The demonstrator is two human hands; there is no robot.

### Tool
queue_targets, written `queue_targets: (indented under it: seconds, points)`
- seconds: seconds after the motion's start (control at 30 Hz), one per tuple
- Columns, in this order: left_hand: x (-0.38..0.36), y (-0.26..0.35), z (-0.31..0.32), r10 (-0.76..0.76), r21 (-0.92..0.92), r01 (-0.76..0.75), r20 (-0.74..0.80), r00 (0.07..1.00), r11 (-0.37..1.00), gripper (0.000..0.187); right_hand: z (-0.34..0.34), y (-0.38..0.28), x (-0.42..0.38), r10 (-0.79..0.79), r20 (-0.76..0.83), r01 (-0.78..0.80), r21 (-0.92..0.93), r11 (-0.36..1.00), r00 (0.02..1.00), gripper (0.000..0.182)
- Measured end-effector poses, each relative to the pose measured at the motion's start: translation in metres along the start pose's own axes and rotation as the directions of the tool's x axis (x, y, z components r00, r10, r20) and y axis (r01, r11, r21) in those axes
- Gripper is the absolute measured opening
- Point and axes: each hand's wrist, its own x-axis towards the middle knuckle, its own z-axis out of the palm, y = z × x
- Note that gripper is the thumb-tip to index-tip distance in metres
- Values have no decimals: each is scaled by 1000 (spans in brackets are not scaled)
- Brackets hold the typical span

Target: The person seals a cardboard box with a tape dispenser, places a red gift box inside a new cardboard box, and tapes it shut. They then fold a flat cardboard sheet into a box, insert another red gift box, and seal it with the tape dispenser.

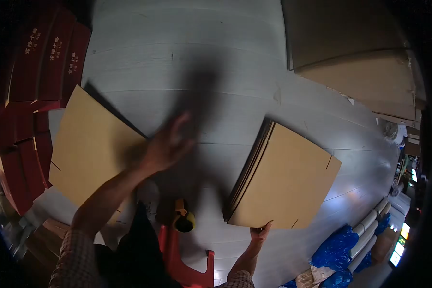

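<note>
A stack of flat cardboard sheets (pixel 285 177) lies tilted on the right, its layered left edge showing. My right hand (pixel 260 232) is closed on the near edge of this stack, with the fingers partly hidden beneath it. My left hand (pixel 168 148) hangs over the grey floor between the two cardboard piles. Its fingers are apart, slightly blurred, and nothing is in them. Beside it on the left is another flat cardboard sheet (pixel 91 149), partly covered by my forearm.
Dark red boxes (pixel 48 62) are piled at the left. A large cardboard box (pixel 365 86) stands at the upper right. Near my legs are a yellow tape roll in a holder (pixel 184 222) and a red plastic stool (pixel 187 269). Blue plastic-wrapped rolls (pixel 338 247) lie at the lower right.
</note>
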Motion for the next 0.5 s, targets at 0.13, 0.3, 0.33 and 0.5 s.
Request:
queue_targets:
  seconds: [0.13,0.3,0.33,0.5]
  points:
    - [27,121,179,39,-504,139,326,945,852,73,17,7,2,28,6,-28,5,1000,1000,27]
    - [-22,198,294,-8,-738,332,405,914,588,83,44,14,6,42,27,-42,3,999,999,25]
    - [-16,191,288,-32,-486,393,597,802,780,70,50,17,5,48,27,-48,3,999,999,25]
    - [16,154,264,175,-689,559,688,704,462,43,81,23,-7,63,54,-64,26,998,997,24]
